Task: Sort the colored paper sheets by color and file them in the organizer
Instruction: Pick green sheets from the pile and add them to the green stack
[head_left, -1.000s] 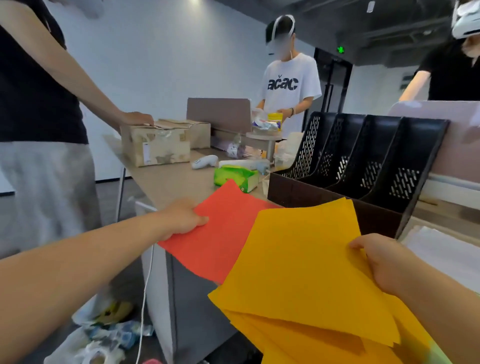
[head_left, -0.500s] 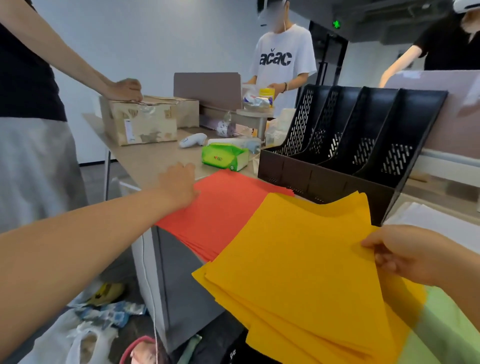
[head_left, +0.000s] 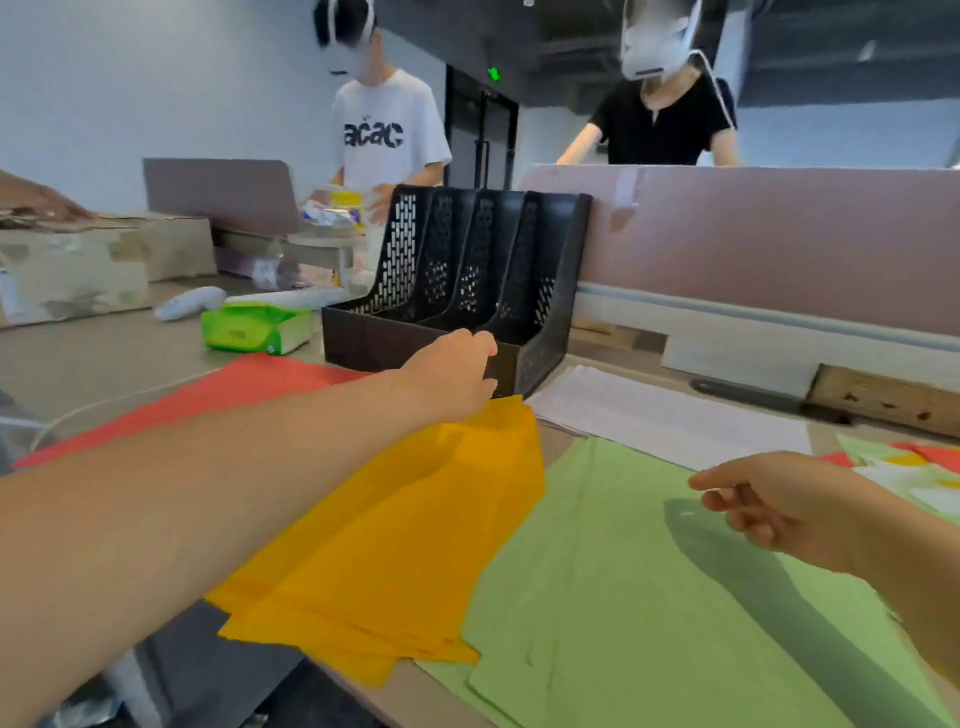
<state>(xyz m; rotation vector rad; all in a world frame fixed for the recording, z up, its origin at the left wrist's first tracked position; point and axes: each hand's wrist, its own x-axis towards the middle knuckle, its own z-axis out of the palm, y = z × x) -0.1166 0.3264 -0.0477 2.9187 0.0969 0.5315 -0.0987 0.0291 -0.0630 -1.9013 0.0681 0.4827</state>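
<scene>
A stack of orange sheets (head_left: 395, 540) lies over the table's near edge, its far corner lifted. My left hand (head_left: 452, 374) reaches across it and curls its fingers on that far corner, right in front of the black four-slot organizer (head_left: 395, 332). Red sheets (head_left: 234, 395) lie flat to the left, partly under my arm. Green sheets (head_left: 649, 571) spread out on the right, and my right hand (head_left: 779, 504) hovers above them with loose fingers, holding nothing. White sheets (head_left: 665, 415) lie behind the green ones. The organizer's slots look empty.
A green tissue pack (head_left: 254, 330), a white handheld device (head_left: 189, 301) and cardboard boxes (head_left: 72, 270) sit at the back left. A pink partition (head_left: 753, 244) walls off the right. Mixed coloured sheets (head_left: 909, 467) lie at the far right. Two people stand behind.
My right hand let go of the orange stack, which now lies on the table. My left hand left the red sheets and moved right to the orange stack's far corner.
</scene>
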